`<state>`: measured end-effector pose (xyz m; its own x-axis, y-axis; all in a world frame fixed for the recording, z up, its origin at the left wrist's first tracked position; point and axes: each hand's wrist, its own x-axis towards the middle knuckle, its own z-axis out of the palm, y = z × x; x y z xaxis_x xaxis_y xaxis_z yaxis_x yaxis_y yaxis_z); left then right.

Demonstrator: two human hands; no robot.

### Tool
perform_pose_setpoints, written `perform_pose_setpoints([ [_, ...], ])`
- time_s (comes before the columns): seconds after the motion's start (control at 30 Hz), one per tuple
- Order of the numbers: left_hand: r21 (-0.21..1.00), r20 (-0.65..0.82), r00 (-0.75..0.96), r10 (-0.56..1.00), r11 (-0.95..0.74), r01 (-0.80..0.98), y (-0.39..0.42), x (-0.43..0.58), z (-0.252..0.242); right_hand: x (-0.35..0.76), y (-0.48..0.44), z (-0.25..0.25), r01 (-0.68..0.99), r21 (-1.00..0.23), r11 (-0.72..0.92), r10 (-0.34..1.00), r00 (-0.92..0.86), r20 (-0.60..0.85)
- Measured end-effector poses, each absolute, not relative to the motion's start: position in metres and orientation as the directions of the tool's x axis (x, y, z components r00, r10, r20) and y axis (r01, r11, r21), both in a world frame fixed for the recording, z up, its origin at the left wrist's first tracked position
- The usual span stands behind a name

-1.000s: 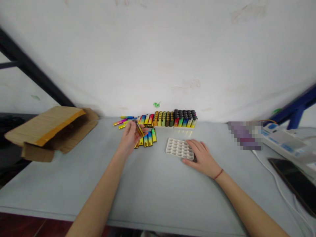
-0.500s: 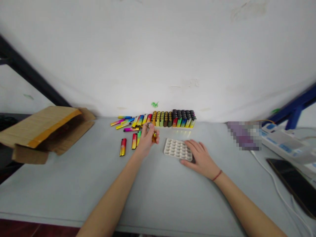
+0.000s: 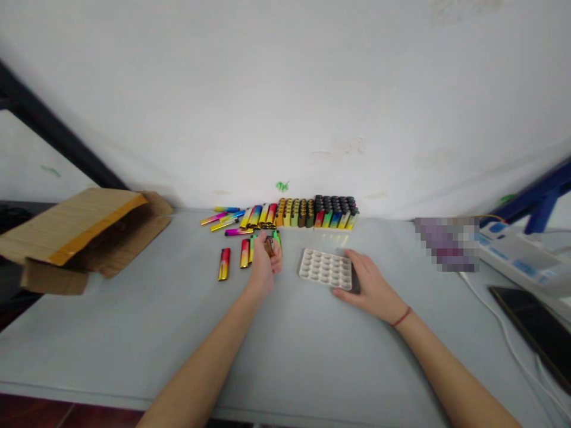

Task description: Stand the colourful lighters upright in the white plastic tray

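Observation:
My left hand (image 3: pixel 264 261) is closed around a lighter (image 3: pixel 268 245) that looks brownish, mostly hidden by the fingers. Just beside it, red-and-gold and green lighters stand or lie on the table, partly behind the hand. My right hand (image 3: pixel 368 282) grips the right end of a white tray (image 3: pixel 325 269) with rows of round-edged hollows, thumb at the near corner and fingers at the far one. No lighters show in its hollows. A dark patch, perhaps shadow, lies between tray and palm. One red-and-gold lighter (image 3: pixel 223 264) lies apart on the left.
Against the wall stand a block of yellow-to-brown lighters (image 3: pixel 295 213) and a block of black-topped, colourful lighters (image 3: pixel 335 212). Loose lighters (image 3: pixel 225 221) lie to their left. An open cardboard box (image 3: pixel 89 232) is far left. A power strip (image 3: pixel 521 255) and a phone (image 3: pixel 530 330) lie right.
My left hand has lowered slightly toward me, still holding the lighter. My right hand has shifted a little to the right along the tray's edge, uncovering more of the tray.

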<state>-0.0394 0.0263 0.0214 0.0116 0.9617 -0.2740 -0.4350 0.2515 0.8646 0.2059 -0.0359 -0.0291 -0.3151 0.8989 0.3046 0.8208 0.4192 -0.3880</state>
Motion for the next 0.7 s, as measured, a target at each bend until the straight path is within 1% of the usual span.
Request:
perform_pose_setpoints([
  [0.13, 0.836, -0.324, 0.007, 0.946, 0.289, -0.467, 0.028, -0.039, 0.020, 0.218, -0.032, -0.028, 0.814, -0.383, 0.437, 0.889, -0.325, 0.323],
  [0.37, 0.835, -0.331, 0.019, 0.943, 0.303, -0.460, 0.026, -0.035, 0.016, 0.223, -0.030, -0.027, 0.826, -0.359, 0.435, 0.890, -0.334, 0.311],
  [0.7, 0.847, -0.304, 0.021, 0.953, 0.280, -0.452, 0.019, -0.028, 0.015, 0.235, -0.022, -0.019, 0.837, -0.351, 0.419, 0.907, -0.373, 0.195],
])
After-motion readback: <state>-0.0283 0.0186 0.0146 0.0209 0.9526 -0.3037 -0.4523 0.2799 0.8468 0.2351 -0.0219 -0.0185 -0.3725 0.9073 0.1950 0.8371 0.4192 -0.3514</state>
